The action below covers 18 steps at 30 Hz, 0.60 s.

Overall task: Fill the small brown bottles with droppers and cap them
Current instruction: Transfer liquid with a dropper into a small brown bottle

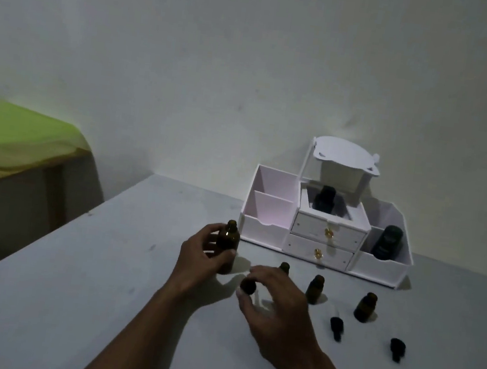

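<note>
Near the frame's centre we see the left hand (201, 255) with fingers curled around a tall brown bottle (227, 245), uncapped and upright on the grey table (70, 285). Just right of it, the right hand (278, 305) pinches a black dropper cap (248, 286) between thumb and fingertips. Three small brown bottles (314, 288) stand open further right, one partly hidden behind the right hand. Two more droppers (336, 327) lie at lower right. Behind them sits a white organiser (323, 224) holding two dark bottles.
</note>
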{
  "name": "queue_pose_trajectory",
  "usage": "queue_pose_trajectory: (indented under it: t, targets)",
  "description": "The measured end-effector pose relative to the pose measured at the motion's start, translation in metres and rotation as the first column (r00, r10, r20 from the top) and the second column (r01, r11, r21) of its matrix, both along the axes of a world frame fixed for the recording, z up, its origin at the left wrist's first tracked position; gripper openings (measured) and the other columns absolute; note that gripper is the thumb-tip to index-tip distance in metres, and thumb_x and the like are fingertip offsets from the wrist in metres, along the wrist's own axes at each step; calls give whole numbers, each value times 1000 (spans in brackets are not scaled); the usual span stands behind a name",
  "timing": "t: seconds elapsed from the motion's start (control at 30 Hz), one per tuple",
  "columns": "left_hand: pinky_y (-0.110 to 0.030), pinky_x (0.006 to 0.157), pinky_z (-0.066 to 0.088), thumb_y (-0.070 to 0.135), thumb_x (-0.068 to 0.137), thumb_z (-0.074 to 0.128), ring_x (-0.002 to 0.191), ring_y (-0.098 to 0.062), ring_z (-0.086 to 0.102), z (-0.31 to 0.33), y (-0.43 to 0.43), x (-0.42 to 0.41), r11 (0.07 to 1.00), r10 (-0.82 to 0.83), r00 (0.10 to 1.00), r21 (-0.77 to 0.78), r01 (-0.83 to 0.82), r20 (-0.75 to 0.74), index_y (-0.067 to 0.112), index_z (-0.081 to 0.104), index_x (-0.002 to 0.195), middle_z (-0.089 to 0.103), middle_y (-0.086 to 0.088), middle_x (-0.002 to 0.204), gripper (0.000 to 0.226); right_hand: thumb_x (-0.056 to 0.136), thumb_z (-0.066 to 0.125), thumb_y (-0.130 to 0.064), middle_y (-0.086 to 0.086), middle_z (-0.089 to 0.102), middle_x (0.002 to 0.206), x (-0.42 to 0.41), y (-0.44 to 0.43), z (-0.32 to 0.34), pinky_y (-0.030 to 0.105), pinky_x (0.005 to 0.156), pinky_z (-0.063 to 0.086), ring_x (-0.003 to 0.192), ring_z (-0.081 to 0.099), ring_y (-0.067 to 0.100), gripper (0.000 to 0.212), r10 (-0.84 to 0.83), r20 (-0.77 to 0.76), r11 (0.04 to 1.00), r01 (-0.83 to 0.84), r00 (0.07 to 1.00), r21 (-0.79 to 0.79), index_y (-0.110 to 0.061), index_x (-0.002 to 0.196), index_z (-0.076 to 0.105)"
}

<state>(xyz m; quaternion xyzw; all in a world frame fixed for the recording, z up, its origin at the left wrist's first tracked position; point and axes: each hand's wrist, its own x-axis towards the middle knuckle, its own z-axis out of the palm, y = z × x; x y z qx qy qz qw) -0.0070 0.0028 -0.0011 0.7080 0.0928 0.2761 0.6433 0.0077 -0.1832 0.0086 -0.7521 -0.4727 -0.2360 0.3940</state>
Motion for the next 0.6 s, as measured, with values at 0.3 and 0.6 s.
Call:
queue_pose_trajectory:
  t: [0.3,0.6]
  targets:
    - [-6,60,50,17,83,81,83,4,67,3,6,3,1000,-12,1000,-4,13,24,44,62,107,68,11,102,40,83,75,-6,-4,74,94,32,43,91,21,76,59,88,72,7,22,134,-275,840,38,952,541,-15,103,73]
    - [-5,60,50,17,79,83,95,-2,63,-4,7,8,1000,-3,1000,10,3,1,39,64,111,67,15,103,43,88,72,-11,3,76,89,48,61,98,35,71,63,83,75,17,12,278,-437,744,96,856,661,-16,99,74]
